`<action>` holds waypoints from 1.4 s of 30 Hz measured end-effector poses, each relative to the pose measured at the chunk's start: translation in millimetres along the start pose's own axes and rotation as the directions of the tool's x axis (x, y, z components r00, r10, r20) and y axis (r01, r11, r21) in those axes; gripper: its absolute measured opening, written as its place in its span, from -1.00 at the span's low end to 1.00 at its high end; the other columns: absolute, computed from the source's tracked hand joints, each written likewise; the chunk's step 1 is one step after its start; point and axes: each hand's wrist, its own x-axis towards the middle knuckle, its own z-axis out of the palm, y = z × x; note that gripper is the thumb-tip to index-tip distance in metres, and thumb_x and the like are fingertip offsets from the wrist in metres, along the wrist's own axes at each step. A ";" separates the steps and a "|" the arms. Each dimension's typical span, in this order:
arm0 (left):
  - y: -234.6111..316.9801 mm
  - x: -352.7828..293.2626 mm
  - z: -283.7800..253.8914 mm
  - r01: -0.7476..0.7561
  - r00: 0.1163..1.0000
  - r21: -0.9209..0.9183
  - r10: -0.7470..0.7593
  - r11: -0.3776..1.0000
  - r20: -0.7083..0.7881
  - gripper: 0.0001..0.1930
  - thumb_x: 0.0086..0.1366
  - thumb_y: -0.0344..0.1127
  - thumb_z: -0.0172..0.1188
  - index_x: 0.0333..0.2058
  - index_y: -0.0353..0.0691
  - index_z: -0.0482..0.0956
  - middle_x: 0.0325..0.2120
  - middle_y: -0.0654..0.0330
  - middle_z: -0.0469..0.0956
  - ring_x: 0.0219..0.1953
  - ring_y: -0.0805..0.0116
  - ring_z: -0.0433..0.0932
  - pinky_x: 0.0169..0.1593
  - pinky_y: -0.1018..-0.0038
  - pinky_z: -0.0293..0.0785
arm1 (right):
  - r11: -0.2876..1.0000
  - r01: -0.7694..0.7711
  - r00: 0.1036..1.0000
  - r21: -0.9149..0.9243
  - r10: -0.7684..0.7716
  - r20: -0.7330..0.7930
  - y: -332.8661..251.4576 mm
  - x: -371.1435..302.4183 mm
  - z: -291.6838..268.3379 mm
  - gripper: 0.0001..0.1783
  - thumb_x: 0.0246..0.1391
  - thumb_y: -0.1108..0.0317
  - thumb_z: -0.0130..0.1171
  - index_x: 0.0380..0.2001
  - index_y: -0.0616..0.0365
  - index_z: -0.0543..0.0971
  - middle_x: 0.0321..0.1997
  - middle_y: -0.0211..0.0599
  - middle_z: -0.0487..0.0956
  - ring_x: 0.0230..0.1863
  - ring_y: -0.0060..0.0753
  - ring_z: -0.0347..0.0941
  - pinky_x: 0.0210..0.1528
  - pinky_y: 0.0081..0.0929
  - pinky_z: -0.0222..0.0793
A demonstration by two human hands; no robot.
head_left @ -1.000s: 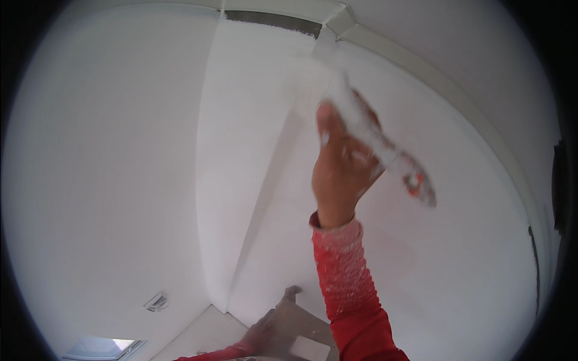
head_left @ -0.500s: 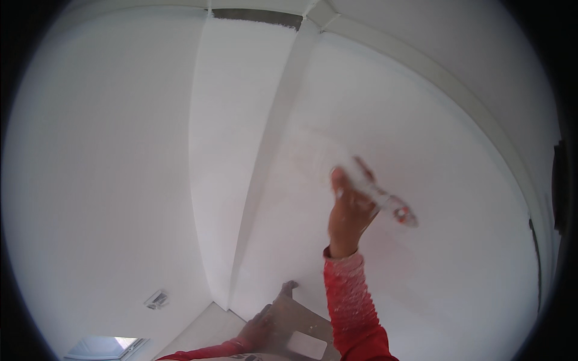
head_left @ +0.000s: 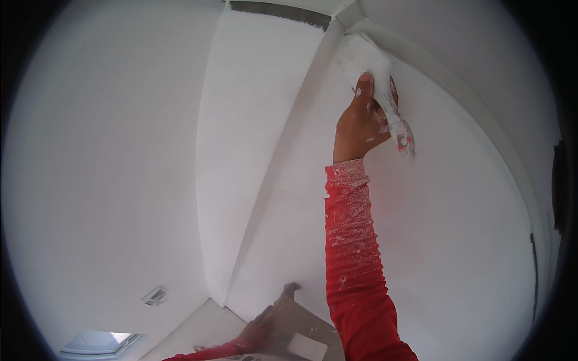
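Note:
My right hand point(head_left: 364, 117) is raised in front of the white wall, its fingers closed around the handle of a paintbrush point(head_left: 394, 120). White paint coats the brush, whose handle has a hole with orange about it. The wide white brush head point(head_left: 361, 57) lies close to the upper corner, where the wall meets the trim. Low in the picture, my left hand point(head_left: 257, 330) is at the left edge of a brown board point(head_left: 301, 322) with a pale rectangle in it, its fingers curled along that edge and partly dim. Paint speckles my right hand and red sleeve.
A dark unpainted strip point(head_left: 280, 13) runs along the top of the white panel. Pale trim point(head_left: 445, 78) curves along the right. A small fitting point(head_left: 155, 296) and a window point(head_left: 99, 344) are at lower left. A dark brownish shape point(head_left: 291, 290) sticks out beyond the board.
My right hand has carried the paintbrush upward and slightly right, from mid-wall to the upper corner. The view has shifted a little. My left hand and the board stay nearly where they were.

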 end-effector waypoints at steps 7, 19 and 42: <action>25.9 1.6 -22.2 0.026 1.000 -0.177 -0.026 0.984 0.003 -0.39 0.36 0.19 0.00 0.25 -0.02 0.42 0.37 -0.01 0.17 0.41 -0.11 0.09 0.44 0.02 0.02 | 0.964 -0.064 0.998 0.259 0.069 -0.011 4.6 2.5 10.3 -0.52 0.29 0.25 0.19 0.10 0.42 0.40 -0.06 0.02 0.61 -0.10 -0.16 0.61 -0.03 -0.34 0.56; 12.3 5.1 -1.2 0.029 0.995 -0.340 -0.058 0.940 -0.076 -0.43 0.35 0.17 0.05 0.21 0.01 0.46 0.32 0.02 0.27 0.41 0.03 0.15 0.43 0.02 0.04 | 0.986 -0.020 0.998 0.164 0.030 -0.063 3.9 -1.0 22.7 -0.61 0.27 0.23 0.21 -0.06 0.39 0.47 -0.16 -0.05 0.64 -0.22 -0.25 0.62 -0.15 -0.34 0.53; 10.5 11.8 -9.5 0.017 1.000 -0.171 -0.020 0.985 -0.017 -0.42 0.33 0.16 0.08 0.22 0.03 0.45 0.36 0.00 0.20 0.38 -0.15 0.15 0.42 0.01 0.06 | 0.938 0.140 0.984 -0.316 -0.097 0.150 25.6 42.4 8.0 -0.90 0.20 0.29 0.15 -0.24 -0.07 0.60 -0.59 -0.46 0.50 -0.60 -0.43 0.47 -0.47 -0.45 0.35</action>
